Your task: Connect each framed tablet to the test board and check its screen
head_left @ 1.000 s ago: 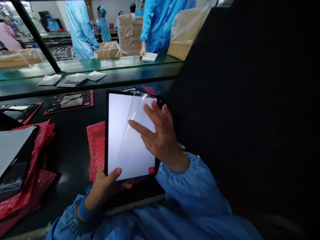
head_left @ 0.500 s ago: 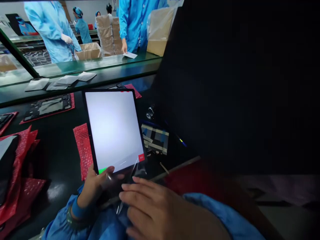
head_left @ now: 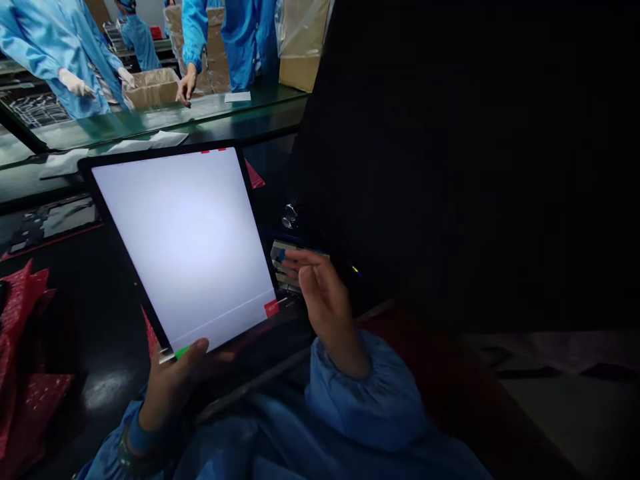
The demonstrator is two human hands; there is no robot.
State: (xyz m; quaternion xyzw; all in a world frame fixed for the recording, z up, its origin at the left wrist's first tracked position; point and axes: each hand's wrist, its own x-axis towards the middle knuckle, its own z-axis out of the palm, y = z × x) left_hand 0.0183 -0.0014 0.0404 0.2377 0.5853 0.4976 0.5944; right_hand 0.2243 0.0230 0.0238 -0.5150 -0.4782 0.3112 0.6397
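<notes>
Above the dark bench (head_left: 100,393), close in front of us, the tablet (head_left: 185,247) is held up with its lit white screen facing us. Its long axis runs from the near short edge away from us and leans to the left, with the far edge higher. Our left hand (head_left: 173,383) carries it alone, closed on the near left corner with the thumb on the glass, while our right hand (head_left: 320,293) is just beside the near right corner without touching it, fingers loosely spread and, as far as we can see, holding nothing.
</notes>
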